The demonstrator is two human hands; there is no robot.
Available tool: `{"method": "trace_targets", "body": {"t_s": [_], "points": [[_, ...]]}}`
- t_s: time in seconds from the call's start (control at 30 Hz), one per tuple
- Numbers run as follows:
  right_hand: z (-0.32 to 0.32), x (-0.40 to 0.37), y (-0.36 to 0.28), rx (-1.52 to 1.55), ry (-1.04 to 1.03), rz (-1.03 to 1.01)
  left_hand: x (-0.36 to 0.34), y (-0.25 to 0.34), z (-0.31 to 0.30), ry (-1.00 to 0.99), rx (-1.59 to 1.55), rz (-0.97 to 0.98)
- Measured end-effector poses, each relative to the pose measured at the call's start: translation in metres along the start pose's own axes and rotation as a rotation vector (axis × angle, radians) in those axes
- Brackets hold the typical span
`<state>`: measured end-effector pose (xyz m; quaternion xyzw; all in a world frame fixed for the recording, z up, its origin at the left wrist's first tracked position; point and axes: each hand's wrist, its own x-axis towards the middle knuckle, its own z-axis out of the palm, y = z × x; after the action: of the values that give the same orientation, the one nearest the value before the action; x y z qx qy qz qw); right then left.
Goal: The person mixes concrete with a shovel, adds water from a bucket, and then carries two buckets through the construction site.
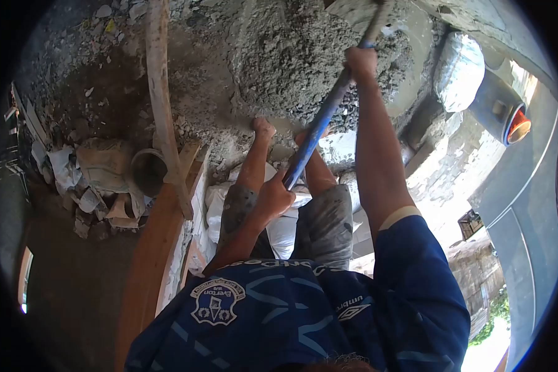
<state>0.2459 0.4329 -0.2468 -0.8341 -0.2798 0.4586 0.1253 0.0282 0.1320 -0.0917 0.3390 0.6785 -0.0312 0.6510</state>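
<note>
A long blue-handled tool (pixel 321 124) slants up from my lap towards the top of the head view, where its working end is cut off by the frame edge. My left hand (pixel 274 198) is wrapped round the lower end of the handle, close above my knees. Further up, my right hand (pixel 361 62) grips the same handle with the arm stretched out. Beneath and beyond the handle spreads a heap of wet grey concrete mix (pixel 285 59). My bare feet (pixel 264 128) are at its near edge.
On the left, a long wooden board (pixel 158 80) leans by a thick wooden beam (pixel 149 266). A bucket (pixel 149 172) lies among sacks and rubble. To the right are a white sack (pixel 460 71) and a dark blue drum (pixel 497 108). White sacks (pixel 284 232) lie below my legs.
</note>
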Motion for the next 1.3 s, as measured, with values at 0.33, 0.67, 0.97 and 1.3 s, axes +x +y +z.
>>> {"method": "trace_targets", "body": {"t_s": [0.33, 0.67, 0.97, 1.3], "points": [[0.008, -0.164, 0.122, 0.122, 0.122, 0.151, -0.194, -0.084, -0.047, -0.150, 0.107, -0.055], [-0.155, 0.056, 0.105, 0.308, 0.244, 0.118, 0.041, 0.059, 0.016, -0.064, 0.506, 0.203], [-0.112, -0.088, 0.151, 0.408, 0.142, 0.387, -0.152, 0.104, 0.004, -0.102, 0.609, -0.173], [-0.290, -0.060, 0.164, 0.955, 0.512, 0.381, -0.076, 0.192, 0.042, -0.117, 0.904, 0.138]]}}
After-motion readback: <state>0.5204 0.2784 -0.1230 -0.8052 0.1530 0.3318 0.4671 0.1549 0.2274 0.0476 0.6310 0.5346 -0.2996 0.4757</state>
